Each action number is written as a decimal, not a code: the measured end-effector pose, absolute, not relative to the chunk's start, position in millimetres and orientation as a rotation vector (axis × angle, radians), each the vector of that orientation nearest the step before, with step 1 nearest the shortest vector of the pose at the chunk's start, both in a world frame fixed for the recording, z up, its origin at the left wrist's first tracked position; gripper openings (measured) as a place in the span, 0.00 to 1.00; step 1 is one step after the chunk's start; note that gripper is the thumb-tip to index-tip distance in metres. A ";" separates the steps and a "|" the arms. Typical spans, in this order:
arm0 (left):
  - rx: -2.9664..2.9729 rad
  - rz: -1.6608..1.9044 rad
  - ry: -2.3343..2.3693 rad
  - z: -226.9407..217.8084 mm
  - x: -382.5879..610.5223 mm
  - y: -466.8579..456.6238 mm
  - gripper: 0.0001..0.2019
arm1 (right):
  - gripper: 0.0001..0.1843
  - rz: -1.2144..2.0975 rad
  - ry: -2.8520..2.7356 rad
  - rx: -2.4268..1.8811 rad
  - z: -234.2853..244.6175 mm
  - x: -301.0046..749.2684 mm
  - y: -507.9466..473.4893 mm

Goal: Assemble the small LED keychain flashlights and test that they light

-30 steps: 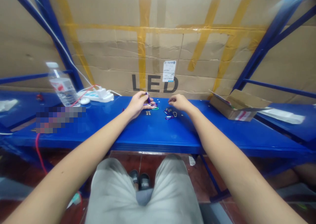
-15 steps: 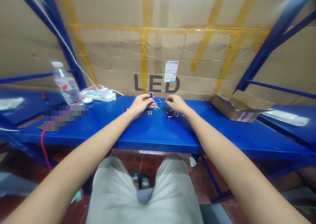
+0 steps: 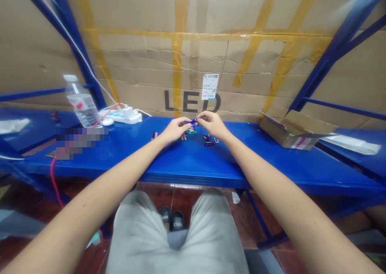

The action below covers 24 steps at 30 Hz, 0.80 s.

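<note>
My left hand (image 3: 175, 130) pinches a small purple cylinder (image 3: 193, 121), which lies nearly level and points to the right. At its right end the fingertips of my right hand (image 3: 213, 125) are closed on a tiny dark piece, too small to name. Below the cylinder are a green-edged carabiner (image 3: 191, 132) and several other small colored parts. Small brass-colored pieces (image 3: 183, 137) lie by my left fingers, partly hidden. Under my right hand are purple carabiners (image 3: 208, 144) and a silver one (image 3: 216, 140). Small purple cylinders (image 3: 153, 135) rest left of my left hand.
An open cardboard box (image 3: 297, 131) stands at the right of the blue table (image 3: 193, 165). On the left are a water bottle (image 3: 81, 103), a power strip (image 3: 120, 115) with cables and a blurred-out patch. A large carton (image 3: 144, 64) marked LED rises behind.
The purple cylinder has tipped from upright to nearly level. My right hand has moved up and left from above the carabiners to the cylinder's end.
</note>
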State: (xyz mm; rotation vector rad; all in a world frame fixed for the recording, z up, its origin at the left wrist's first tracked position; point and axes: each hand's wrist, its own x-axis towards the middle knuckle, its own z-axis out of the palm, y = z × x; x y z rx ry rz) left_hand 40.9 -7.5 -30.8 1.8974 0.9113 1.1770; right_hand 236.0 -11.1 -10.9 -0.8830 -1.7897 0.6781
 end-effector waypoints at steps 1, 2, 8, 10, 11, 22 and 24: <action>1.897 1.180 0.914 -30.5 41.2 -8.6 0.12 | 0.06 0.689 -1.796 -0.883 -10.9 236.2 -11.1; 1.895 1.181 0.917 -30.2 41.6 -9.7 0.12 | 0.06 0.700 -1.802 -0.882 -11.0 236.6 -11.0; 1.864 1.126 0.919 -33.1 42.7 -6.7 0.10 | 0.04 0.570 -1.925 -0.934 -14.9 241.8 -5.6; 1.896 1.123 0.946 -35.5 42.7 -3.1 0.15 | 0.04 0.470 -1.985 -0.970 -16.4 243.2 -4.7; 1.917 1.125 0.963 -36.5 42.6 -1.7 0.17 | 0.04 0.421 -2.014 -0.985 -16.6 243.7 -4.9; 2.175 1.082 0.979 -27.9 39.6 -16.8 0.16 | 0.12 0.125 -2.359 -0.975 -4.4 243.3 -27.1; 2.170 1.057 0.964 -28.0 39.2 -18.4 0.15 | 0.12 0.120 -2.376 -1.003 -2.9 243.1 -29.3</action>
